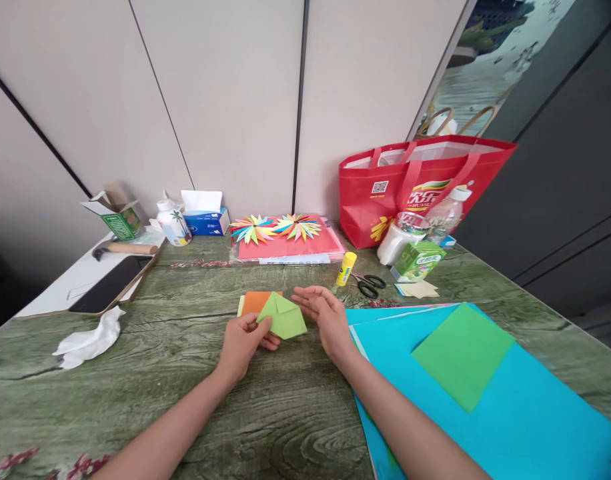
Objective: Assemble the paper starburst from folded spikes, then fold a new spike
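My left hand (246,339) pinches the left corner of a light green folded paper (285,320), held above the table with a crease and a raised flap showing. My right hand (325,315) hovers just beside its right edge, fingers stretched out and slightly apart, with nothing visible in them. Behind the folded paper lie orange paper (258,302) and a sliver of pale yellow paper, both partly covered. To the right, a green paper square (465,357) rests on large blue sheets (525,413), which my right forearm crosses.
A yellow glue stick (346,269) stands beside black scissors (368,285). Two paper stars (298,229) lie on a red packet (285,250) at the back. A red bag (375,200), bottle and green box stand back right; a crumpled tissue (90,340) and hammer (130,248) lie left.
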A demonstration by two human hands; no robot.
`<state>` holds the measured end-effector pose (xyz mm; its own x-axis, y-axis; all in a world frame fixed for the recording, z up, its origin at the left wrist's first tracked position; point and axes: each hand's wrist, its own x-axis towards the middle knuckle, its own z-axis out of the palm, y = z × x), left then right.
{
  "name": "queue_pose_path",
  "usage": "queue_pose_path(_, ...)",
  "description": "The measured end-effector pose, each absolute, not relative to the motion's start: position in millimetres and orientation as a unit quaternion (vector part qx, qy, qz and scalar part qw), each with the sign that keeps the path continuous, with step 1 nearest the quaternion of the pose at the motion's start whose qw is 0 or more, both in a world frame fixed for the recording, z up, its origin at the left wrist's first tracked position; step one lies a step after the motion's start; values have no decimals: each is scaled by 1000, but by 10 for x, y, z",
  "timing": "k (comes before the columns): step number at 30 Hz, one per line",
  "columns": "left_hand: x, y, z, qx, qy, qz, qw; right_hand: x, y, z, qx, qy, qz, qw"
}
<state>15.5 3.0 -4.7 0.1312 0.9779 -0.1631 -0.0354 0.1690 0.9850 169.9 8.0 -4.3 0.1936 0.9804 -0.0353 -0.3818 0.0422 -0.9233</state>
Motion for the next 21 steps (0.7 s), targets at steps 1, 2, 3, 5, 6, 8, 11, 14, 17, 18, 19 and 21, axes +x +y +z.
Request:
queue_pose_path(1, 158, 20, -37, 489, 497, 427, 575, 1709, 78, -28, -435, -365, 536, 625)
queue_pose_path(2, 160, 11, -31, 503, 498, 422, 566, 1713, 73, -24, -434, -395, 533, 609)
queue_pose_path(3, 161, 4, -27, 515, 500, 420, 555, 1713, 67, -29, -433, -427, 530, 591)
queue_pose_path(5, 161, -1, -25, 532, 504, 421, 534, 1704, 54, -58, -431, -478, 529, 553)
queue_pose_path(6, 161, 0, -24, 535, 505, 425, 527, 1698, 47, -75, -430, -495, 533, 535)
queue_pose_path(8, 160, 6, -18, 525, 503, 441, 526, 1684, 34, -98, -430, -510, 541, 511)
queue_pose_path(11, 161, 13, 3, 491, 481, 481, 545, 1671, 23, -100, -444, -500, 534, 518)
queue_pose_path(14, 162, 6, 15, 485, 453, 511, 546, 1675, 31, -93, -464, -469, 517, 545)
queue_pose_path(17, 161, -14, -13, 533, 431, 509, 521, 1684, 48, -100, -484, -444, 501, 564)
queue_pose_path(18, 161, -22, -31, 552, 424, 500, 515, 1685, 51, -103, -487, -436, 501, 568)
queue_pose_path(19, 163, -29, -51, 568, 420, 491, 510, 1684, 53, -105, -486, -427, 503, 572)
queue_pose_path(21, 167, -39, -90, 582, 420, 476, 509, 1677, 51, -104, -480, -413, 514, 579)
